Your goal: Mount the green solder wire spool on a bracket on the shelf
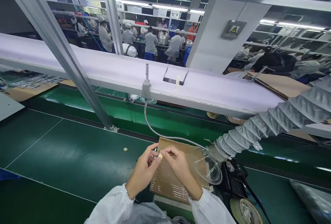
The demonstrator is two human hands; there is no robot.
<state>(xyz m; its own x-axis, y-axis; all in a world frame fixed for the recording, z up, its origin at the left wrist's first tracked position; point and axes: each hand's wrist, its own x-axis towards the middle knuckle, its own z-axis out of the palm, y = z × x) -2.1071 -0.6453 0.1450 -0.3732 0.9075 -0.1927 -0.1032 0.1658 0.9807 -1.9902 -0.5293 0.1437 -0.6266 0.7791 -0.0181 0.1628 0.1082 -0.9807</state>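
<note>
Both hands meet over a brown cardboard sheet (170, 179) with a shiny wrapped surface. Between the thumb and fingers of my left hand (144, 169) is a small pale yellow piece (160, 156), perhaps tape. My right hand (179, 165) pinches at the same piece from the other side, thumb and forefinger closed. Something small and shiny shows behind the left fingers, too hidden to name. Just right of my right hand is a clear funnel-shaped hood (210, 172) at the end of a grey ribbed duct (258, 125).
A crumpled yellowish scrap (125, 149) lies on the green bench (85, 158). A metal gooseneck (168, 136) runs to the hood. At the right are a black device (234, 179) and a round tin (245, 210). A white shelf (113, 65) and an aluminium post (69, 58) stand ahead; people work beyond.
</note>
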